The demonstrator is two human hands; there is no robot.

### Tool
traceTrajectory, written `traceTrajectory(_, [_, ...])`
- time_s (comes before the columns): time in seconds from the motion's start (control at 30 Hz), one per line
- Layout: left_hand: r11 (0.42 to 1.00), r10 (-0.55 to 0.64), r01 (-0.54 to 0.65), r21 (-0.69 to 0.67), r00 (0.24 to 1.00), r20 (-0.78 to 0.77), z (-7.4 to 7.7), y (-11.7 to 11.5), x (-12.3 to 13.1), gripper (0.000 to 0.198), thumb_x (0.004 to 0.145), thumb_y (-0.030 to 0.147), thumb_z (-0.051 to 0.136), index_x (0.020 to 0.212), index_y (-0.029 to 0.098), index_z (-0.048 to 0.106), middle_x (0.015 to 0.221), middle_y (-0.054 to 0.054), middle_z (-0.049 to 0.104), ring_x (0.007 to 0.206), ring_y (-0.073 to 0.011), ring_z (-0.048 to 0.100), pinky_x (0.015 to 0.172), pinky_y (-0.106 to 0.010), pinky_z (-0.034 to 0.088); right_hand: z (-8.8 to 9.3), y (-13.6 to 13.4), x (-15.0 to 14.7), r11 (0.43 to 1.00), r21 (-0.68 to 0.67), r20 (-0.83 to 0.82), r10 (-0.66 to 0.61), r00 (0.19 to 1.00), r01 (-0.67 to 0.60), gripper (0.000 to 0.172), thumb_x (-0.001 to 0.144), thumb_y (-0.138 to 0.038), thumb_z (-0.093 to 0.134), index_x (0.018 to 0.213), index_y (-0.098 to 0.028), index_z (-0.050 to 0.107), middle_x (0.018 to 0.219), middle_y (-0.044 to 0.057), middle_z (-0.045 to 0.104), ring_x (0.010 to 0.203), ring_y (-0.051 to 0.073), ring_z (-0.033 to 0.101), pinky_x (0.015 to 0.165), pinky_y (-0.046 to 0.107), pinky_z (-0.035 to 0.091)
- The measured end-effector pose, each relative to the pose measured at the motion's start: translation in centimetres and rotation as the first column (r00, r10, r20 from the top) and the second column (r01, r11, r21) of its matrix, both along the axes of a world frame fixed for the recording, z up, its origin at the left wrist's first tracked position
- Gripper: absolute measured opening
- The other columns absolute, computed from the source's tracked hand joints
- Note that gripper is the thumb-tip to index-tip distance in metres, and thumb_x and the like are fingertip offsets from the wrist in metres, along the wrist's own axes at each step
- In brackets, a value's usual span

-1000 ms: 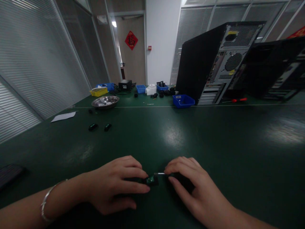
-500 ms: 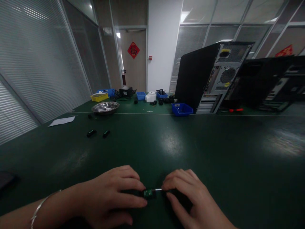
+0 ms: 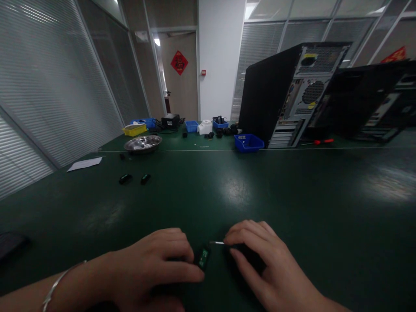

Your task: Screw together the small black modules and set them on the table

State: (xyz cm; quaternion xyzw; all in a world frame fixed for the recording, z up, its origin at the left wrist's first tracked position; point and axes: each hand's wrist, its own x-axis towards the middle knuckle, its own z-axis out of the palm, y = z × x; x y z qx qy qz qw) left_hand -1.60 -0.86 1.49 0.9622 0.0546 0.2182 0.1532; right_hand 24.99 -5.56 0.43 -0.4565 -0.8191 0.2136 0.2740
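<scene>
One small black part with a green top (image 3: 203, 258) is lying at a slant on the green table (image 3: 260, 186), between our two hands. Our left hand (image 3: 154, 264) is resting its fingers against the part; we are looking closely, but cannot tell if they are squeezing it. One silver bracelet (image 3: 53, 289) is circling that wrist. Our right hand (image 3: 274, 255) is pinching one thin tool (image 3: 218, 242), and its silver tip is pointing just beside the part's far end. Two more black parts (image 3: 145, 178) are lying farther off on the left, near each other. Behind them, one round metal dish (image 3: 143, 148) is sitting near one yellow tray (image 3: 134, 131).
</scene>
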Motion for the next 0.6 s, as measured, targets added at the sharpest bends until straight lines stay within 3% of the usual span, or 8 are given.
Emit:
traceTrajectory(0.07, [0.999, 0.034, -0.033, -0.026, 0.998, 0.050, 0.24, 0.05, -0.05, 0.036, 0.105, 0.046, 0.030, 0.103, 0.017, 0.052, 0.079, -0.008, 0.061, 0.066, -0.0198, 0.054, 0.057, -0.033, 0.042, 0.02, -0.01, 0.11, 1.000, -0.005, -0.046, -0.006, 0.999, 0.005, 0.018, 0.093, -0.009, 0.050, 0.099, -0.024, 0.059, 0.102, 0.004, 0.067, 0.095, 0.024, 0.062, 0.080, 0.041, 0.045])
traceTrajectory(0.13, [0.997, 0.060, -0.057, -0.046, 0.996, 0.062, 0.47, 0.24, -0.18, 0.034, 0.105, 0.044, 0.032, 0.097, 0.017, 0.051, 0.085, -0.010, 0.063, 0.073, -0.0215, 0.057, 0.062, -0.034, 0.047, 0.05, 0.05, 0.17, 1.000, -0.023, -0.089, -0.009, 0.996, 0.007, 0.018, 0.095, -0.011, 0.050, 0.100, -0.025, 0.059, 0.103, 0.003, 0.067, 0.096, 0.024, 0.062, 0.081, 0.041, 0.045])
traceTrajectory(0.23, [0.999, 0.012, -0.013, -0.051, 1.000, -0.011, 0.71, 0.53, -0.32, 0.027, 0.103, 0.038, 0.038, 0.099, 0.016, 0.054, 0.120, -0.018, 0.063, 0.107, -0.0298, 0.061, 0.088, -0.044, 0.051, 0.06, 0.18, 0.16, 0.998, -0.060, -0.138, -0.012, 0.990, 0.004, 0.018, 0.096, -0.012, 0.050, 0.100, -0.026, 0.060, 0.102, 0.002, 0.067, 0.096, 0.023, 0.062, 0.082, 0.041, 0.045])
traceTrajectory(0.3, [0.997, -0.029, 0.023, -0.076, 0.996, -0.083, 0.80, 0.62, -0.31, 0.014, 0.098, 0.029, 0.046, 0.098, 0.017, 0.053, 0.141, -0.019, 0.054, 0.128, -0.0326, 0.052, 0.105, -0.048, 0.043, 0.00, 0.22, 0.13, 0.998, -0.070, -0.158, -0.018, 0.987, 0.007, 0.016, 0.095, -0.013, 0.051, 0.099, -0.026, 0.060, 0.101, 0.002, 0.067, 0.095, 0.023, 0.063, 0.083, 0.041, 0.045])
traceTrajectory(0.37, [0.992, -0.065, 0.047, -0.118, 0.986, -0.152, 0.86, 0.64, -0.24, 0.009, 0.088, 0.020, 0.053, 0.097, 0.018, 0.051, 0.149, -0.016, 0.048, 0.137, -0.0322, 0.044, 0.114, -0.048, 0.036, -0.10, 0.21, 0.11, 0.997, -0.071, -0.176, -0.018, 0.984, 0.006, 0.014, 0.095, -0.015, 0.051, 0.098, -0.026, 0.060, 0.100, 0.002, 0.067, 0.095, 0.023, 0.063, 0.083, 0.042, 0.045])
traceTrajectory(0.47, [0.983, -0.095, 0.063, -0.174, 0.978, -0.184, 0.90, 0.62, -0.10, 0.022, 0.077, 0.012, 0.054, 0.098, 0.018, 0.050, 0.147, -0.015, 0.050, 0.136, -0.0308, 0.047, 0.115, -0.047, 0.035, -0.23, 0.24, 0.08, 0.997, -0.080, -0.198, -0.010, 0.980, -0.006, 0.014, 0.095, -0.016, 0.051, 0.098, -0.026, 0.061, 0.100, 0.002, 0.068, 0.095, 0.023, 0.064, 0.084, 0.041, 0.046])
traceTrajectory(0.6, [0.982, -0.028, 0.000, -0.189, 0.990, -0.141, 0.83, 0.57, -0.06, 0.036, 0.072, 0.006, 0.050, 0.106, 0.017, 0.055, 0.133, -0.015, 0.056, 0.120, -0.0291, 0.056, 0.102, -0.045, 0.046, -0.27, 0.32, 0.11, 0.994, -0.104, -0.206, -0.008, 0.978, -0.014, 0.014, 0.095, -0.016, 0.052, 0.099, -0.026, 0.061, 0.101, 0.002, 0.068, 0.096, 0.023, 0.063, 0.084, 0.041, 0.047])
